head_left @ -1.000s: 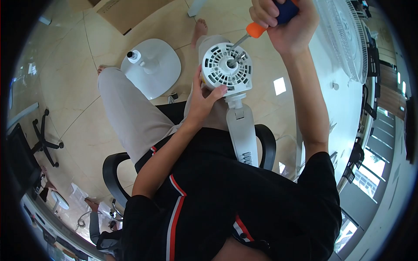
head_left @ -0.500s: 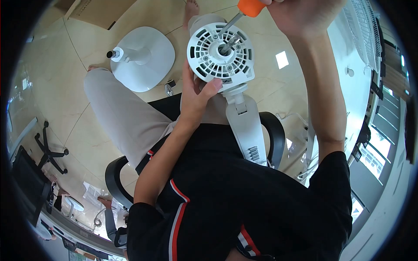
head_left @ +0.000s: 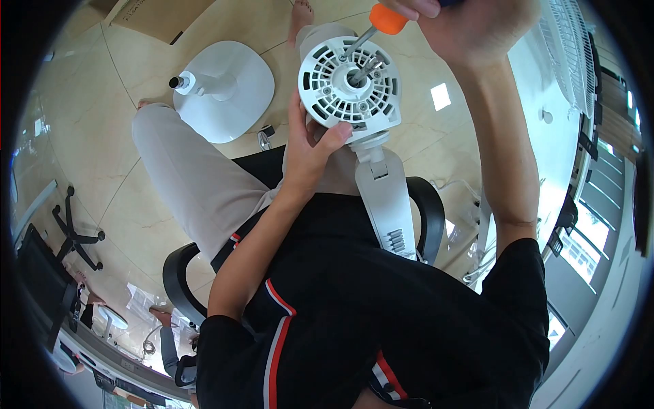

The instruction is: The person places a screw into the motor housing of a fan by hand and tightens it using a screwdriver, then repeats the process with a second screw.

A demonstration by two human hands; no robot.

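Note:
A white fan motor housing [head_left: 334, 102] with a slotted round face and a metal shaft [head_left: 366, 71] at its centre is held over my lap. My left hand [head_left: 310, 146] grips its lower left rim, thumb on the front edge. Below the housing, a white fan neck [head_left: 383, 198] runs down to my lap. My right hand [head_left: 477, 27] is closed around a screwdriver [head_left: 388, 19] with an orange and dark handle. The blade slants down to a screw near the top left of the face. Part of the handle is hidden in my fingers.
On the tiled floor at the left stands a white fan base [head_left: 238, 65] with a short post. A cardboard box [head_left: 163, 17] lies at the top. At the right, a white fan grille [head_left: 565, 54] rests on a white table [head_left: 535, 88]. Another person's arm [head_left: 167, 347] shows at lower left.
The motor housing has shifted slightly right with my left hand. My right hand and the screwdriver have moved a little, and the blade stays at the upper left screw.

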